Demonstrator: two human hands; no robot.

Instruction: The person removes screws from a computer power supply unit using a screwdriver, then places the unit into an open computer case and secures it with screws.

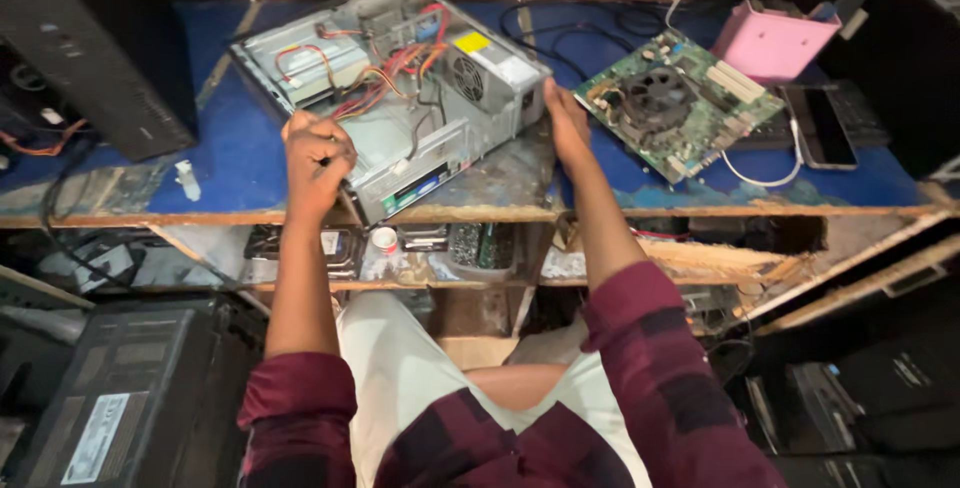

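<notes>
On the far left, a black computer tower (95, 48) lies on the blue table (240, 163). A small white bit (186, 179) sits on the table near it. Below, on the floor, stands another black box (140, 398).

Next comes the left hand (318, 160). Its fingers are curled up tight at the near left edge of the open computer case (400, 98). I cannot tell if they hold anything small inside the fist. The case lies on its side in the middle of the table, tilted, with its lid off. Red, yellow and black wires (395, 73) run across its inside.

The right hand (566, 120) presses flat against the right end of the case, fingers stretched out, not gripping.

Just beside that hand lies a green circuit board (680, 103) with a round black fan. Behind it stands a pink box (772, 43). A dark phone (820, 126) lies to the right, with a white cable (765, 180) looping near it.
</notes>
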